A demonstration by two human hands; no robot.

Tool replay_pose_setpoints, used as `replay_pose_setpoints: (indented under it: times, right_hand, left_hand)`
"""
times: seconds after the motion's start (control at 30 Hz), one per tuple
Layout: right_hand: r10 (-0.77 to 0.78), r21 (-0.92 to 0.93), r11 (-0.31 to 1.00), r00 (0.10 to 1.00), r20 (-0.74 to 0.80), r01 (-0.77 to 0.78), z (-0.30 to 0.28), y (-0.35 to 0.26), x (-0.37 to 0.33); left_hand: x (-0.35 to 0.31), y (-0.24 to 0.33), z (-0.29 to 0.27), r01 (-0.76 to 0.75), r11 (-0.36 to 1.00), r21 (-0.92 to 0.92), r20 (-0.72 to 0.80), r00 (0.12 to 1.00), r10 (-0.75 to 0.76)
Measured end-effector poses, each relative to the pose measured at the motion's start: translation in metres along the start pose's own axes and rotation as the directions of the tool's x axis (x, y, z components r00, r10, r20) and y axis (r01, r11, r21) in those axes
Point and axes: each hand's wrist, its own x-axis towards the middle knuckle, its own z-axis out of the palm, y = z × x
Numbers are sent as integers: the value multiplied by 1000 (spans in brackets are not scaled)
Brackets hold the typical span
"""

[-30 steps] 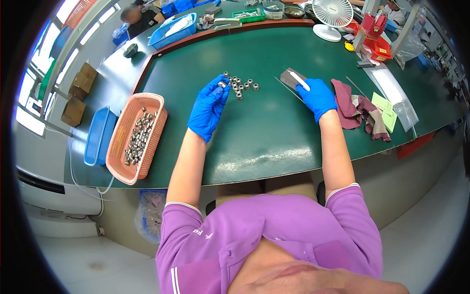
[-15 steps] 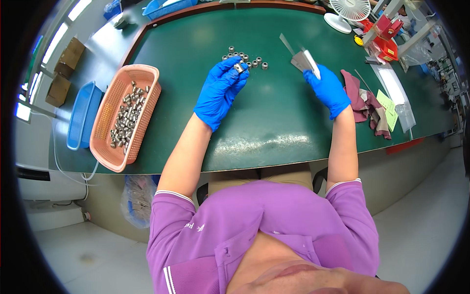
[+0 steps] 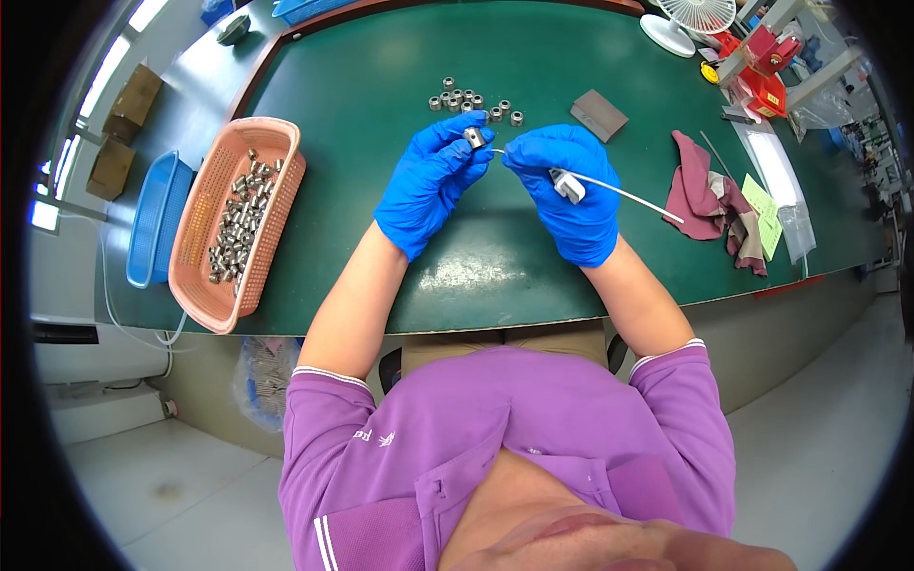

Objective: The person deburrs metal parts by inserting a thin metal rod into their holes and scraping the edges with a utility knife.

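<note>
Partly hidden by the right hand [image 3: 588, 213] gripping it, one white tool [image 3: 568, 186] points a thin tip toward one cylinder [image 3: 474, 138]; contact cannot be determined. The left hand [image 3: 428, 186] pinches that short, shiny silver cylinder above the green surface [image 3: 352, 124]. Approximately eleven similar cylinders [image 3: 456, 97] stand beyond; the heap [image 3: 240, 224] in one pink basket [image 3: 279, 209] cannot be counted.

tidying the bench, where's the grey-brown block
In the head view, the grey-brown block lies right of centre on the green tabletop, just beyond the right hand.

The room is bright, the windows [image 3: 104, 78] at left washed white. Glare patches the green tabletop [image 3: 471, 276]; fisheye distortion curves its edges.
</note>
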Motion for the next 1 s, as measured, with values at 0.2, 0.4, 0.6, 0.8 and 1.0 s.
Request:
replay_pose_setpoints:
  times: [0.2, 0.4, 0.6, 0.8, 1.0]
  right_hand:
    - [73, 93, 992, 994, 80, -80, 0, -3, -9]
    - [2, 35, 999, 998, 67, -5, 3, 2, -8]
    - [-21, 46, 999, 996, 83, 18, 3, 0, -8]
    - [8, -70, 998, 988, 155, 3, 2, -5, -1]
    - [-15, -148, 988, 987, 158, 39, 3, 0, -1]
  left_hand:
    - [-1, -5, -4, 16, 1000, 16, 78, 997, -17]
    - [-3, -7, -1, 27, 999, -22, 74, 997, -25]
    - [-7, -7, 0, 57, 995, -77, 59, 997, -52]
    - [-2, -8, -5, -47, 995, 92, 45, 998, 43]
    - [1, -8, -6, -107, 988, 114, 30, 994, 104]
